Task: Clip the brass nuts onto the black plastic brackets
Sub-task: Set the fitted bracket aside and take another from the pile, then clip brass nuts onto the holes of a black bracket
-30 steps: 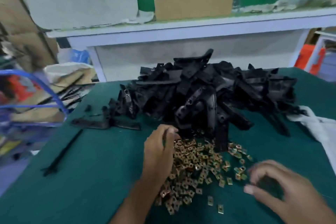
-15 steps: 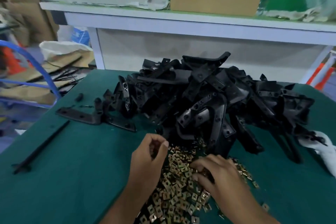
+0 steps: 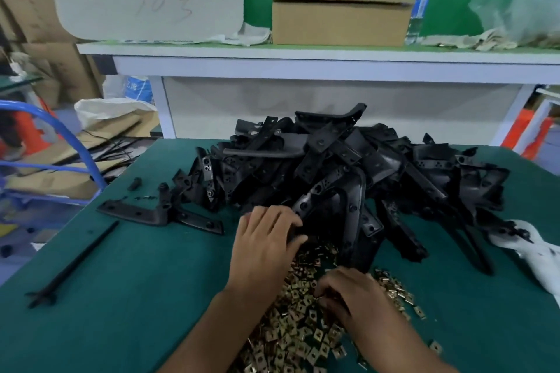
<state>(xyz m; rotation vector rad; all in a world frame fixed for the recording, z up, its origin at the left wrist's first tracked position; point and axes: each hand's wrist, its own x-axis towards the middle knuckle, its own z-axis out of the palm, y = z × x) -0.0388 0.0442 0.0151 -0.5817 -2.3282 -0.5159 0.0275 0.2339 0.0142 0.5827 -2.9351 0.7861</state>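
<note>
Our left hand [image 3: 266, 239] grips a bracket at the bracket pile [image 3: 348, 172]; right hand [image 3: 354, 300] curls into the nuts [image 3: 300, 321], perhaps pinching one. Bare green surface [image 3: 127, 297] lies left, beside a black rod [image 3: 75, 263].

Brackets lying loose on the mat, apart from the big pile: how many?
2, both left of the heap: a long angled bracket and another bracket beside it, touching. A thin black rod lies further left; more may be hidden behind the heap.
</note>
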